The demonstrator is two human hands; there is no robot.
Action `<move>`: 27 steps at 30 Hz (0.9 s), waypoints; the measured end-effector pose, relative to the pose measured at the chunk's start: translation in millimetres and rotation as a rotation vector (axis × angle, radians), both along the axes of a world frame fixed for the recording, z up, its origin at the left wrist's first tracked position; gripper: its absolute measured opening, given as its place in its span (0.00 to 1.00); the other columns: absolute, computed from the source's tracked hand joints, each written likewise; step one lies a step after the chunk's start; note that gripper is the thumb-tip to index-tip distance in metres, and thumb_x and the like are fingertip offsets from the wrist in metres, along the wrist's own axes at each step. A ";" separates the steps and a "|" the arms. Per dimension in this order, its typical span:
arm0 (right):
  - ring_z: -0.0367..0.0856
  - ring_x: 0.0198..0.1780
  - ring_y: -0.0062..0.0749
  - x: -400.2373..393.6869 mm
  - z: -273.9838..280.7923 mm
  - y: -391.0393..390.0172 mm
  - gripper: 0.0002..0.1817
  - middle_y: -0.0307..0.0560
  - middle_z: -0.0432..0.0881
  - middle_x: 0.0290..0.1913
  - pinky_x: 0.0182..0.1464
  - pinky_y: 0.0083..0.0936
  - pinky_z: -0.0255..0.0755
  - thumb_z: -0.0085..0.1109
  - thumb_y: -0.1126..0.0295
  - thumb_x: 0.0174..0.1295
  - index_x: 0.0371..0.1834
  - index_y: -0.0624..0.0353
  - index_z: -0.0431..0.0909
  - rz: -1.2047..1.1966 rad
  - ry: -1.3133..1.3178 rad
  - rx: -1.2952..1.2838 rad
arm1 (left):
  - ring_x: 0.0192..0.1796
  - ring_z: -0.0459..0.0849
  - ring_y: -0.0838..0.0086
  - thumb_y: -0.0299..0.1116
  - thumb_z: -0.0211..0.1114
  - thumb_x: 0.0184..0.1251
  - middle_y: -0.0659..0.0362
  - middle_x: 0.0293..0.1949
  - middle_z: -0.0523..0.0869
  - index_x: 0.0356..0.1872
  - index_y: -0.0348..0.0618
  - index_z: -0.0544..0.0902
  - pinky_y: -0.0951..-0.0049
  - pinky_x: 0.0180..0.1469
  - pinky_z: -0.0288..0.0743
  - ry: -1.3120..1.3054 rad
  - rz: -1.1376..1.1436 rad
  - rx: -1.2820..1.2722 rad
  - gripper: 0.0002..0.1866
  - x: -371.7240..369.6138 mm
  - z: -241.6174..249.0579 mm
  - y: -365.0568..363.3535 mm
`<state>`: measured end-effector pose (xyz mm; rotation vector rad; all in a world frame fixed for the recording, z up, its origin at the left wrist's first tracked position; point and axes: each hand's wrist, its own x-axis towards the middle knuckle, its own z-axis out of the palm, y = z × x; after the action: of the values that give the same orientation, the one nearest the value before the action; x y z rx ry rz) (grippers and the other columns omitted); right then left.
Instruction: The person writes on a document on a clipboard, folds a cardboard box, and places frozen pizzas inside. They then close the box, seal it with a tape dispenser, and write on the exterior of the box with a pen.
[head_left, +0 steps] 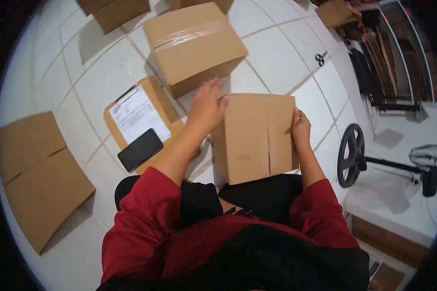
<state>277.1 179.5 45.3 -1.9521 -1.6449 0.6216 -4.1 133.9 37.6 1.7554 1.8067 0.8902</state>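
One tiled floor point(277, 53) bears a wide carton point(43, 182) at left and a taped carton point(196, 48) ahead. The smaller carton point(246, 138) is directly in front of the person point(194, 252). Left of it lies a printed sheet point(138, 114). The right hand point(301, 129) grips the smaller carton's right side; the left hand point(209, 107) is at its upper left corner, grip not determinable. A black phone point(141, 149) overlaps the sheet.

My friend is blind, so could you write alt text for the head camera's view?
A left hand and a right hand touch opposite sides of a cardboard box. Beyond it, a taped box stands on a tiled floor; to the left, a phone lies partly over a paper.
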 end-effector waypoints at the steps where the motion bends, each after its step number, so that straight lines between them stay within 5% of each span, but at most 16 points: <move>1: 0.75 0.33 0.33 -1.4 3.7 0.6 0.19 0.53 0.78 0.30 0.41 0.26 0.67 0.44 0.58 0.60 0.38 0.66 0.74 -0.029 0.007 0.003 | 0.59 0.62 0.56 0.38 0.58 0.53 0.49 0.57 0.64 0.55 0.42 0.63 0.62 0.59 0.55 -0.109 -0.013 0.013 0.27 -0.6 -0.2 0.3; 7: 0.72 0.17 0.25 -6.3 22.4 -4.9 0.19 0.49 0.75 0.20 0.17 0.23 0.64 0.46 0.57 0.59 0.34 0.65 0.75 -0.111 0.265 -0.091 | 0.57 0.63 0.55 0.41 0.60 0.53 0.44 0.55 0.65 0.57 0.39 0.58 0.66 0.58 0.57 -0.267 -0.107 -0.155 0.32 16.3 0.9 -14.0; 12: 0.75 0.24 0.35 6.1 6.7 -2.9 0.18 0.51 0.75 0.20 0.24 0.26 0.68 0.44 0.58 0.60 0.34 0.65 0.75 0.056 0.085 0.165 | 0.57 0.64 0.55 0.41 0.61 0.52 0.41 0.53 0.65 0.58 0.40 0.55 0.66 0.58 0.58 -0.328 -0.127 -0.197 0.35 17.6 0.8 -10.9; 14: 0.76 0.28 0.37 1.9 12.8 -4.9 0.16 0.51 0.77 0.24 0.31 0.28 0.70 0.44 0.61 0.59 0.35 0.64 0.75 0.025 0.070 0.024 | 0.56 0.66 0.56 0.40 0.62 0.51 0.43 0.52 0.67 0.57 0.40 0.57 0.65 0.56 0.60 -0.360 -0.115 -0.208 0.34 17.8 -3.2 -9.7; 16: 0.75 0.28 0.36 9.7 -9.9 -0.5 0.12 0.51 0.78 0.30 0.35 0.28 0.69 0.45 0.68 0.57 0.37 0.63 0.74 -0.077 0.363 -0.138 | 0.53 0.68 0.56 0.38 0.64 0.49 0.44 0.50 0.68 0.56 0.40 0.58 0.65 0.55 0.62 -0.344 -0.116 -0.172 0.34 20.0 -10.0 -8.6; 18: 0.75 0.32 0.32 14.0 -23.2 5.8 0.13 0.50 0.77 0.35 0.30 0.27 0.71 0.44 0.75 0.52 0.40 0.66 0.71 0.033 0.274 -0.011 | 0.53 0.68 0.56 0.40 0.64 0.48 0.44 0.50 0.69 0.55 0.41 0.59 0.65 0.54 0.62 -0.330 -0.087 -0.144 0.34 20.8 -15.2 -9.8; 20: 0.75 0.33 0.30 -6.9 10.5 0.9 0.10 0.48 0.77 0.34 0.35 0.25 0.70 0.45 0.74 0.54 0.38 0.66 0.71 -0.030 0.463 -0.151 | 0.55 0.66 0.55 0.45 0.63 0.48 0.43 0.53 0.65 0.56 0.41 0.58 0.64 0.56 0.61 -0.352 -0.086 -0.263 0.35 19.7 -7.5 -5.0; 23: 0.70 0.31 0.28 -8.1 5.3 6.0 0.17 0.51 0.76 0.28 0.36 0.24 0.66 0.40 0.60 0.62 0.36 0.65 0.71 0.046 0.115 -0.047 | 0.54 0.66 0.53 0.45 0.63 0.48 0.43 0.54 0.64 0.56 0.43 0.58 0.63 0.55 0.62 -0.328 -0.056 -0.196 0.36 14.9 -8.5 -4.9; 27: 0.71 0.31 0.28 -8.0 9.0 1.7 0.18 0.49 0.76 0.28 0.36 0.24 0.66 0.40 0.59 0.63 0.37 0.66 0.72 0.133 -0.020 0.002 | 0.51 0.68 0.52 0.45 0.64 0.47 0.45 0.51 0.66 0.53 0.42 0.60 0.60 0.52 0.63 -0.291 -0.070 -0.271 0.34 16.4 9.1 -13.5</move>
<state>269.1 181.2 54.2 -1.8643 -1.7980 0.6527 12.3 120.4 46.7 1.4305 1.5834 0.7851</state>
